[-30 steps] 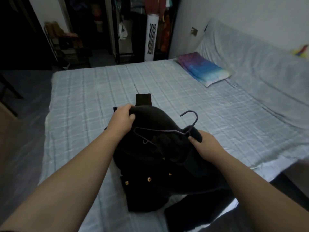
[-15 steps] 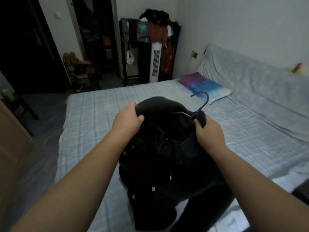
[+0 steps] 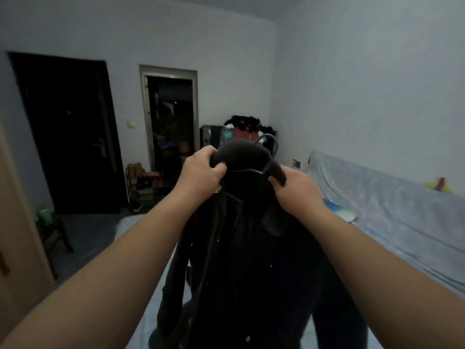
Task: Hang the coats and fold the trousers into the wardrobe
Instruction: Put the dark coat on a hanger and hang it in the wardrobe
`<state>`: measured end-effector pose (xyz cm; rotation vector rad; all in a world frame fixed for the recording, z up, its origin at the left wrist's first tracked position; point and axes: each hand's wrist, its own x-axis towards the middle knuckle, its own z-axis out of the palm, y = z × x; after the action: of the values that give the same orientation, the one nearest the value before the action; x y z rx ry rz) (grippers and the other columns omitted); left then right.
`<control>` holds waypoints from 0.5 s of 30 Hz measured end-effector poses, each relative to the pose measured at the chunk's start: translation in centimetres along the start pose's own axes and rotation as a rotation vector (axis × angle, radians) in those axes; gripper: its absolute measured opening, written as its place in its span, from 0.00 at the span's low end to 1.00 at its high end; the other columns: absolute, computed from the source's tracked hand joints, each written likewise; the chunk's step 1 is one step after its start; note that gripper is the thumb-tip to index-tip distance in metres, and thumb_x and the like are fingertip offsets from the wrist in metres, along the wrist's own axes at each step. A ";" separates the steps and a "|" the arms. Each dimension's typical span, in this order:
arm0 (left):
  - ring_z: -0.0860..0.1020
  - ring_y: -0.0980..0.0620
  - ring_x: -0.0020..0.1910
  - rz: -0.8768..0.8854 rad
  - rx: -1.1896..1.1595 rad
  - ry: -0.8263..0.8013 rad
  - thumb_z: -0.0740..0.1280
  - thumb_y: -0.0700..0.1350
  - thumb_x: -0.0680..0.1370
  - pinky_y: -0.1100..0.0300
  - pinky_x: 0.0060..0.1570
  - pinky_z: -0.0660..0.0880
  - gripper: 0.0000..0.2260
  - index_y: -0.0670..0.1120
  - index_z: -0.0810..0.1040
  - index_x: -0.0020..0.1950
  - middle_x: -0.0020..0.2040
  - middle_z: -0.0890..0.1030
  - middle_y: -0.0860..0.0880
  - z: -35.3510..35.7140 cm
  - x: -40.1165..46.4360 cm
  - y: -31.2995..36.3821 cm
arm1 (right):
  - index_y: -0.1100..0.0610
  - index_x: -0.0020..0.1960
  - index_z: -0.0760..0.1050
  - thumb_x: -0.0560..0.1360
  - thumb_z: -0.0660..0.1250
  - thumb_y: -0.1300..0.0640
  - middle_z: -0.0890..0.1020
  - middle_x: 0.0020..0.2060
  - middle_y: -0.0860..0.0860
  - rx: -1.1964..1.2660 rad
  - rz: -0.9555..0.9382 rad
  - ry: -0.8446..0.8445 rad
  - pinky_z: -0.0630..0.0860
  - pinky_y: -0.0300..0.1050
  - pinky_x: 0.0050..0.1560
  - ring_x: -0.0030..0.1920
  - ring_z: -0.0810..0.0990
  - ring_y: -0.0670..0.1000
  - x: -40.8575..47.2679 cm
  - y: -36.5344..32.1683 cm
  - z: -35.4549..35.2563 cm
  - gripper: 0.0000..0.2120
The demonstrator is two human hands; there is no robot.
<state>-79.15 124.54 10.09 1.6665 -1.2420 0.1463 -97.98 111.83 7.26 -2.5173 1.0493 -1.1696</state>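
A black coat [image 3: 246, 260] with small gold buttons hangs in front of me, lifted off the bed [image 3: 392, 238]. My left hand [image 3: 202, 172] grips the coat's collar at its left end. My right hand [image 3: 297, 190] grips the collar's right end together with the thin purple wire hanger [image 3: 270, 157], whose hook sticks up behind the collar. The hanger's lower part is hidden inside the coat. A clothes rack [image 3: 241, 129] piled with garments stands at the far wall behind the coat.
A dark closed door [image 3: 68, 132] and an open doorway [image 3: 171, 122] are in the far wall, with a shoe rack [image 3: 143, 182] between them. A small stool [image 3: 54, 230] and a wooden panel [image 3: 17, 235] are at the left.
Both hands have raised the coat and hanger from the bed up to chest height, and my view has tilted up towards the far wall and doors.
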 end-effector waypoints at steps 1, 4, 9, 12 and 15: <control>0.77 0.57 0.37 0.010 0.046 -0.025 0.68 0.47 0.77 0.66 0.31 0.71 0.04 0.49 0.77 0.49 0.40 0.79 0.51 0.2 0.2 1.0 | 0.47 0.51 0.78 0.78 0.64 0.50 0.84 0.49 0.54 0.042 -0.008 0.000 0.69 0.47 0.44 0.51 0.81 0.60 1.2 0.0 -0.4 0.05; 0.78 0.57 0.35 0.021 0.124 -0.116 0.71 0.49 0.76 0.70 0.28 0.70 0.08 0.48 0.75 0.49 0.40 0.80 0.50 1.8 -0.2 2.5 | 0.49 0.49 0.79 0.78 0.67 0.53 0.83 0.45 0.53 0.189 -0.047 0.043 0.71 0.46 0.45 0.49 0.81 0.58 4.6 0.3 -2.4 0.03; 0.82 0.50 0.39 -0.025 0.076 -0.204 0.65 0.54 0.81 0.54 0.39 0.81 0.08 0.52 0.79 0.52 0.41 0.83 0.50 1.2 -0.8 4.1 | 0.44 0.42 0.77 0.77 0.69 0.56 0.81 0.39 0.43 0.388 -0.149 0.022 0.70 0.43 0.44 0.42 0.80 0.50 7.7 1.8 -4.8 0.08; 0.77 0.50 0.53 0.150 0.586 -0.088 0.66 0.56 0.79 0.52 0.55 0.76 0.08 0.58 0.81 0.56 0.50 0.80 0.54 -0.7 0.0 5.7 | 0.47 0.47 0.80 0.77 0.70 0.58 0.83 0.41 0.45 0.528 -0.206 -0.042 0.73 0.43 0.45 0.44 0.81 0.47 8.7 3.5 -5.4 0.06; 0.65 0.48 0.69 0.120 0.689 -0.101 0.73 0.59 0.73 0.47 0.71 0.64 0.29 0.63 0.64 0.70 0.68 0.67 0.52 -1.0 0.7 7.8 | 0.50 0.48 0.81 0.77 0.70 0.59 0.83 0.41 0.44 0.581 -0.311 -0.086 0.75 0.43 0.47 0.43 0.80 0.43 9.5 4.3 -5.9 0.05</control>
<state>-84.42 125.10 15.96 2.1973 -1.4667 0.6275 -100.33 103.11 15.07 -2.2666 0.2367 -1.2054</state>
